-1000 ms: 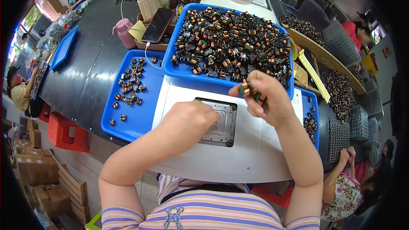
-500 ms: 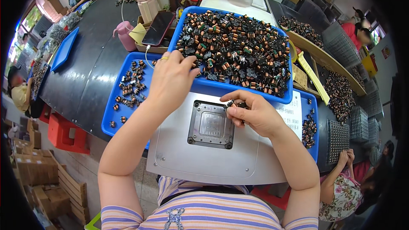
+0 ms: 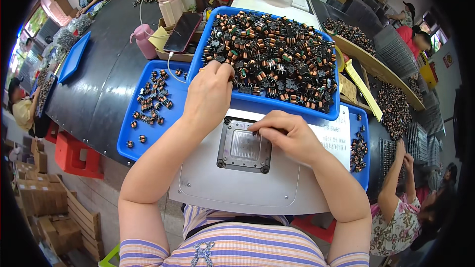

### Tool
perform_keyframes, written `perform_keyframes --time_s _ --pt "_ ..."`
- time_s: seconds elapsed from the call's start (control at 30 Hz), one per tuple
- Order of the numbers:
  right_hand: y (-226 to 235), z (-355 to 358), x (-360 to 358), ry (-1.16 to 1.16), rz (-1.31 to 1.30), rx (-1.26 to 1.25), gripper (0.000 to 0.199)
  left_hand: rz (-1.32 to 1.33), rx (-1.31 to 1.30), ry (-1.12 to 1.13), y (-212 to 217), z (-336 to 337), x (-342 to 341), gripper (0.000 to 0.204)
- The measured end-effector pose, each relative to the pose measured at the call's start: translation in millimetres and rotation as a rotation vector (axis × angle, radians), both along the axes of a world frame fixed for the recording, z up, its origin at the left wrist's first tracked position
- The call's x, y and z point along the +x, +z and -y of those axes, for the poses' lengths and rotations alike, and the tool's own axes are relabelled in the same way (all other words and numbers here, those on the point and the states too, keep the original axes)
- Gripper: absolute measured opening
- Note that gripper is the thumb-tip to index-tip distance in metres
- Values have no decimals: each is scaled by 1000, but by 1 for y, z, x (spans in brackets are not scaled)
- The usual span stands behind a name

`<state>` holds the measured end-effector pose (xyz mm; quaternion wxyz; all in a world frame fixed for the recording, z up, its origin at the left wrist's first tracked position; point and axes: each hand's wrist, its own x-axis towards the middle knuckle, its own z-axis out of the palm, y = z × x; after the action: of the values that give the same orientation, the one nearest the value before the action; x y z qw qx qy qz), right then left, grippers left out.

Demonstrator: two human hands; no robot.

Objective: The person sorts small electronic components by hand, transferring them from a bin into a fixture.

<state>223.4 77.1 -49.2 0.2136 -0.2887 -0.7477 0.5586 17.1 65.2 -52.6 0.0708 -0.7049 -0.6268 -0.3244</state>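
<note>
A blue tray (image 3: 197, 62) is heaped with small black parts wound with copper wire, which look like wire-wound coils (image 3: 277, 54). My left hand (image 3: 210, 94) reaches over its near left edge, fingers pinched down among the coils; what they grip is hidden. My right hand (image 3: 292, 136) is closed over the right side of a square metal fixture (image 3: 245, 146) set in a silver machine top. Thumb and forefinger pinch a small dark coil, mostly covered, at the fixture's upper right. The clear window in the fixture's middle is visible.
Another blue tray (image 3: 129, 136) with scattered coils (image 3: 153, 96) lies at left, and a third (image 3: 365, 178) at right. Behind stand a phone (image 3: 183, 32), a pink bottle (image 3: 144, 42) and a tumbler (image 3: 170, 5). A yellow strip (image 3: 363, 89) leans at right. Co-workers sit around the table.
My left hand has moved slightly right and lower, its fingers closing at the tray's edge. My right hand has shifted left, bringing its fingertips over the fixture; the coil is now mostly covered.
</note>
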Motion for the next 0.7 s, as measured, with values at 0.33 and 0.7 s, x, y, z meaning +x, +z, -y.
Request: perform_keyframes --time_s 0.33,0.7 --pt "-12 20 -10 73 148 749 17 1345 -503 -360 26 37 2 29" --pt "-21 27 -11 45 166 854 16 1421 -526 -415 7 42 6 30"
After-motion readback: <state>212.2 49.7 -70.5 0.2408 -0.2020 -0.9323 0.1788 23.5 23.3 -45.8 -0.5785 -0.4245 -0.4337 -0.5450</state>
